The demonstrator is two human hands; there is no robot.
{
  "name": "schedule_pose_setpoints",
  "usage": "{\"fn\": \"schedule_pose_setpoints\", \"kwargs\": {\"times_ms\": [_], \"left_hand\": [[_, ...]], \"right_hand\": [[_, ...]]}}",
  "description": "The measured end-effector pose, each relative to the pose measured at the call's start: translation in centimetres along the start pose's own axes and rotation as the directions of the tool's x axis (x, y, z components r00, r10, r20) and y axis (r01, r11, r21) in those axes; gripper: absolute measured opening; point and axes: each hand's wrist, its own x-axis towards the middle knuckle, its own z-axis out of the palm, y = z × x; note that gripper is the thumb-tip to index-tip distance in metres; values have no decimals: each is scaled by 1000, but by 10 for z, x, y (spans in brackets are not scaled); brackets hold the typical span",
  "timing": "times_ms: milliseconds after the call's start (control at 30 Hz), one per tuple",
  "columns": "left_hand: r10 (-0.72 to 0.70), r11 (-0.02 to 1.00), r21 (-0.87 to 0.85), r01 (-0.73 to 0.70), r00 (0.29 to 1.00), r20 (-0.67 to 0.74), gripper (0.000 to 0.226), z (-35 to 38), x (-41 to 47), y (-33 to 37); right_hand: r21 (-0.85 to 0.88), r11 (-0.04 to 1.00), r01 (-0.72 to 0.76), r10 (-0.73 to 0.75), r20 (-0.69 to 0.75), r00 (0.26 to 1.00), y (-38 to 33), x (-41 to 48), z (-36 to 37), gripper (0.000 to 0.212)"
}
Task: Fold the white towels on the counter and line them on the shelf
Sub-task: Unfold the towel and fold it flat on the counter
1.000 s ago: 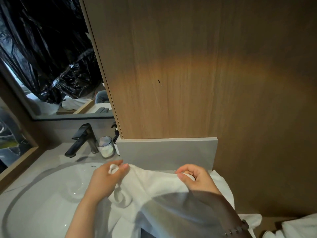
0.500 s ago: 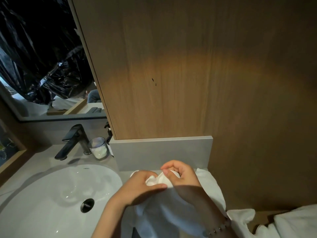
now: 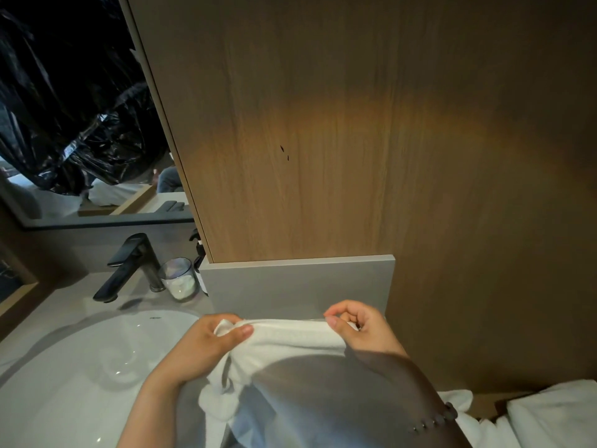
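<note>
I held the white terry towel up in front of me by its top edge, stretched between my two hands above the counter, just in front of the low grey stone upstand. My left hand pinched one upper corner, thumb pressed over the bunched cloth and fingers curled behind it. My right hand gripped the other corner, fingers bent round the hem with the thumb on the near side. The rest of the towel hung down toward me, partly shaded by my right forearm, which wore a dark beaded bracelet. To my left lay the round white ceramic basin, with the matt black lever tap behind it and a small clear glass jar just beside the tap. A wide brown wood-grain panel rose straight ahead above the upstand, and a wall mirror hung to its left. More white towels lay heaped at the lower right, well apart from my hands.
</note>
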Motion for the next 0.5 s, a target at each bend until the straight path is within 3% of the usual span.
{"fn": "schedule_pose_setpoints", "kwargs": {"times_ms": [300, 367, 500], "left_hand": [[-98, 995, 7, 100, 988, -123, 23, -12, -3, -11], [-80, 994, 57, 91, 983, -163, 9, -11, -1, -7], [80, 973, 227, -51, 990, -120, 27, -3, 2, 8]], "right_hand": [[-232, 967, -108, 128, 72, 989, 5, -3, 3, 28], [-234, 966, -108, 123, 50, 991, 2, -3, 8, 28], [-211, 974, -81, 88, 26, 996, -3, -1, 20, 30]]}}
